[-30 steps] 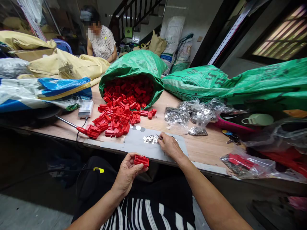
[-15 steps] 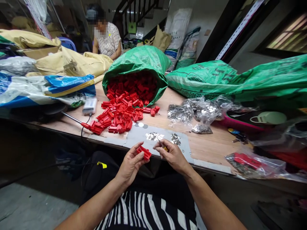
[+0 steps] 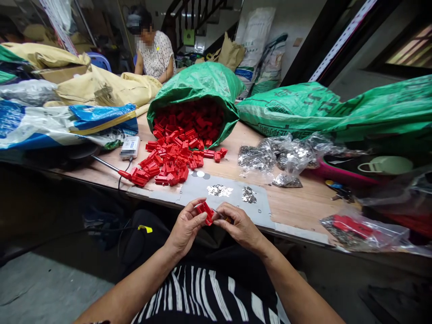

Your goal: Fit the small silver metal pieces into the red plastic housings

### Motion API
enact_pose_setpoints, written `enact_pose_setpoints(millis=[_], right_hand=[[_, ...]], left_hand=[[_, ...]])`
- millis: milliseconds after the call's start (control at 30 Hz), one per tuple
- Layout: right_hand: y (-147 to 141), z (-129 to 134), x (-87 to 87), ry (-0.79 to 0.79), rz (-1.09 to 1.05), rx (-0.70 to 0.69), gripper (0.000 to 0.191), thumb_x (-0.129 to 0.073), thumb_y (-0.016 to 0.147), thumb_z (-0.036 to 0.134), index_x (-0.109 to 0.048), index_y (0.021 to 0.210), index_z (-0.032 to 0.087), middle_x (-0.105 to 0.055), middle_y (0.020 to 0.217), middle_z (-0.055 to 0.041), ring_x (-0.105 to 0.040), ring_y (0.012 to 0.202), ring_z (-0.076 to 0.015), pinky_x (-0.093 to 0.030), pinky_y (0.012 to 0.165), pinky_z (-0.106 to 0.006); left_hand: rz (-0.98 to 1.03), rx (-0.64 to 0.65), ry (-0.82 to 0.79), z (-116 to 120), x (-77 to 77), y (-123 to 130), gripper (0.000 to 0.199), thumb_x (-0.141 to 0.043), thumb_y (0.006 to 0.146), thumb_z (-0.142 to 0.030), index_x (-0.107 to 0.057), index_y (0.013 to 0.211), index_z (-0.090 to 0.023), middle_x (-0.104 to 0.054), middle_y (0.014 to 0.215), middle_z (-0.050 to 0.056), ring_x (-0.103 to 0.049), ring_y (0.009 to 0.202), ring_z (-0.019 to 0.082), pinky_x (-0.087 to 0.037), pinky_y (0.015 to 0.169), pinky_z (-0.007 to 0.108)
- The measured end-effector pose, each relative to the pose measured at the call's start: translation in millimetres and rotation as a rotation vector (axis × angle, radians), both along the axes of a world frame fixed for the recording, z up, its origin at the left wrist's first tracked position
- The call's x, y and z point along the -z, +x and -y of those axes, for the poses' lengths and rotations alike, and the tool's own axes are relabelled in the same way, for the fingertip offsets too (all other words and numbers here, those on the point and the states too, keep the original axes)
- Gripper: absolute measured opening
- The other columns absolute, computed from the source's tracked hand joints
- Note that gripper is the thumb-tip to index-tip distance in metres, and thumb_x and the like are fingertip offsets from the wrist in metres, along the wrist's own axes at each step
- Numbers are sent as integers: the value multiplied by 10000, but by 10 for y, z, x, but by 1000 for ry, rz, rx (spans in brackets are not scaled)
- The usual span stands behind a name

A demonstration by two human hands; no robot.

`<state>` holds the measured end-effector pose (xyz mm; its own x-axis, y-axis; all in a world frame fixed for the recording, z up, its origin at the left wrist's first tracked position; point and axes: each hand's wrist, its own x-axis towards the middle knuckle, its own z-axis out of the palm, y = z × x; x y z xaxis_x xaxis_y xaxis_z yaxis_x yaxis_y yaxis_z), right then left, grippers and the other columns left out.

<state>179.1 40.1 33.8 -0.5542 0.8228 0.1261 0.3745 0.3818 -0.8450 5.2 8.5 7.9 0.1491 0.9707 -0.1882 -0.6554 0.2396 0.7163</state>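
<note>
Pinched between the thumb and fingers of my left hand (image 3: 185, 227) is a small red plastic housing (image 3: 204, 212), tilted, with its open side partly showing. My right hand (image 3: 241, 226) is closed around a small yellow-handled tool (image 3: 228, 219) with a thin metal shaft. The tool's front end is at the right side of the housing, and my right fingertips come close to it; whether the tip touches is too small to tell. Just beyond my hands, a pile of silvery metal pieces (image 3: 219, 191) and a smaller pile of metal pieces (image 3: 249, 195) lie on a grey mat (image 3: 259, 211).
Red housings (image 3: 172, 159) spill from a green sack (image 3: 199, 81) onto the wooden table (image 3: 297, 202). Clear bags of metal parts (image 3: 286, 155) and a pink tray (image 3: 347, 175) are at right. A red-handled rod (image 3: 111, 167) lies left. Another person (image 3: 157, 56) sits behind.
My right hand has moved left, bringing the tool up to the red housing. The housing has turned in my left fingers and now tilts more steeply.
</note>
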Motion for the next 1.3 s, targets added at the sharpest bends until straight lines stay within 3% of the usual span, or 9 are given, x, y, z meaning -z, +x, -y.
enact_pose_setpoints(millis=[300, 467, 567, 700, 900, 1033, 1300], right_hand=[[64, 6, 78, -110, -14, 48, 109, -632, 837, 257, -586, 922, 207, -620, 818, 13, -524, 676, -124, -413, 634, -231], [112, -23, 112, 28, 11, 115, 210, -471, 937, 297, -614, 1066, 212, -588, 953, -46, -567, 868, -165, -455, 796, -283], [132, -39, 166, 99, 80, 133, 270, -427, 954, 267, -624, 1132, 221, -573, 927, -57, -572, 878, -171, -461, 815, -299], [125, -44, 204, 119, 187, 202, 248, -499, 910, 236, -616, 1128, 228, -622, 899, -41, -593, 808, -168, -470, 779, -302], [84, -84, 204, 142, 281, 226, 171, -525, 886, 222, -655, 996, 231, -686, 922, -31, -631, 842, -175, -477, 779, -291], [57, -134, 238, 199, 266, 193, 175, -525, 891, 192, -669, 985, 220, -680, 944, -37, -629, 890, -168, -469, 818, -282], [28, -172, 266, 207, 314, 146, 188, -520, 901, 196, -674, 1005, 224, -676, 940, -40, -629, 883, -167, -478, 805, -284]], left_hand=[[-135, -2, 50, -2, 25, -4, 467, -734, 728, -219, -609, 1178, -223, -693, 953, 24, -621, 899, 134, -448, 856, 239], [-256, -26, 123, -68, 90, -27, 440, -753, 695, -211, -629, 1117, -223, -686, 991, 26, -620, 923, 161, -469, 844, 260], [-436, -93, 212, -133, 121, -53, 379, -768, 668, -218, -648, 1027, -221, -674, 1035, 39, -626, 931, 192, -482, 847, 291], [-753, -145, 343, -232, 169, -96, 325, -736, 694, -206, -655, 1007, -241, -692, 953, 26, -639, 862, 186, -469, 857, 295], [-956, -126, 424, -359, 262, -108, 378, -704, 699, -189, -659, 1067, -267, -717, 920, 5, -651, 818, 187, -489, 820, 304], [-980, -104, 446, -397, 268, -103, 410, -713, 691, -190, -681, 1089, -285, -721, 1019, 22, -653, 904, 210, -478, 884, 326], [-931, -60, 398, -415, 221, -127, 365, -709, 672, -189, -707, 1027, -276, -727, 978, 14, -645, 877, 204, -475, 865, 312]])
